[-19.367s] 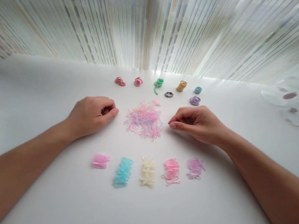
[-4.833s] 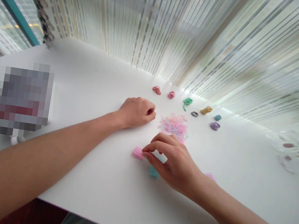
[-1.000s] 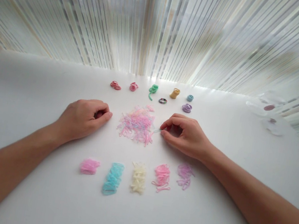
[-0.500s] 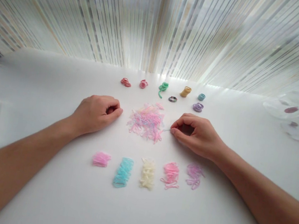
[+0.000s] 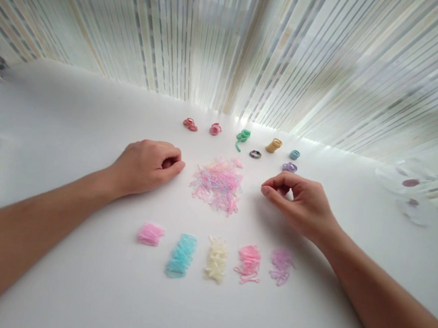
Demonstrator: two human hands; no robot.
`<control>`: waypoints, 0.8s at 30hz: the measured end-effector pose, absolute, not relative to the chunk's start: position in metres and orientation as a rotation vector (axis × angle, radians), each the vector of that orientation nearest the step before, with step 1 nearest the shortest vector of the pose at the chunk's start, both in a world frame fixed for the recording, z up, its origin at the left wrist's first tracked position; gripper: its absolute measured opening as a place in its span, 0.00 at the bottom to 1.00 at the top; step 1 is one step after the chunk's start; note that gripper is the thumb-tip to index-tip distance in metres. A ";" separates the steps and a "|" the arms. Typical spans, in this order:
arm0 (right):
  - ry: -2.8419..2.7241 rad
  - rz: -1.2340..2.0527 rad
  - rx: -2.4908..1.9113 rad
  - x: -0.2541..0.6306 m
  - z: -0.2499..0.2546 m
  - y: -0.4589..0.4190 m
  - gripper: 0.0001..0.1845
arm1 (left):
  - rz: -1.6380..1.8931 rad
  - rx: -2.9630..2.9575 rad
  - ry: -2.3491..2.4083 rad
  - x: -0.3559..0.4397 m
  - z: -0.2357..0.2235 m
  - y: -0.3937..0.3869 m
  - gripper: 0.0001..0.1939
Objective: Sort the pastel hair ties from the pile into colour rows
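Beside hair-tie pile (image 5: 216,185) | right hand (image 5: 299,206) fingers (image 5: 268,189) nearly pinched | left hand (image 5: 146,167) curled

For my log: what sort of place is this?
Probably a bright indoor room: a white tabletop, a pale striped curtain lit from behind, and a pile of pastel hair elastics.

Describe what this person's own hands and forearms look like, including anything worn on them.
The left hand and right hand are bare, as are the left forearm and right forearm out to the frame edges: no sleeves, gloves, watch, rings or bracelets show. The nails that show look short and unpainted.
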State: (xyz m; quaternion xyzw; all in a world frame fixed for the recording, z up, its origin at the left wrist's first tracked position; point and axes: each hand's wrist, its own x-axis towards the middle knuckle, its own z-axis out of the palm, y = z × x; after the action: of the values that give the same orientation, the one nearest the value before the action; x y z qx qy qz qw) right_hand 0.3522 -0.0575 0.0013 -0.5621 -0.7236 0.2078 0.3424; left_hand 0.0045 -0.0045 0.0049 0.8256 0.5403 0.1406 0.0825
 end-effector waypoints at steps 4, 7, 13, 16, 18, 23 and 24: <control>-1.859 0.574 -1.439 0.341 0.008 -0.069 0.10 | 0.438 2.472 1.600 0.006 0.004 -0.005 0.16; -1.864 0.610 -1.417 0.331 0.015 -0.081 0.10 | 0.442 2.467 1.590 0.006 0.004 -0.005 0.16; -1.905 0.717 -1.364 0.297 0.032 -0.106 0.08 | 0.465 2.452 1.578 0.006 0.001 -0.005 0.16; -1.935 0.769 -1.337 0.279 0.038 -0.118 0.07 | 0.469 2.455 1.581 0.007 0.000 -0.004 0.16; -1.954 0.786 -1.326 0.270 0.038 -0.124 0.07 | 0.469 2.451 1.579 0.008 0.001 -0.005 0.16; -2.029 0.763 -1.319 0.258 0.032 -0.133 0.08 | 0.465 2.433 1.587 0.010 0.004 -0.007 0.14; -2.045 0.766 -1.317 0.258 0.030 -0.134 0.08 | 0.462 2.434 1.594 0.011 0.005 -0.008 0.14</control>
State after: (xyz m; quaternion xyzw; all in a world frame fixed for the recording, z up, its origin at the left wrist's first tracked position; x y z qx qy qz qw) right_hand 0.2576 -0.1343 0.0298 -0.4939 -0.7670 0.2875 0.2916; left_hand 0.0107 -0.0077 0.0045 0.8223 0.5385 0.1561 0.0975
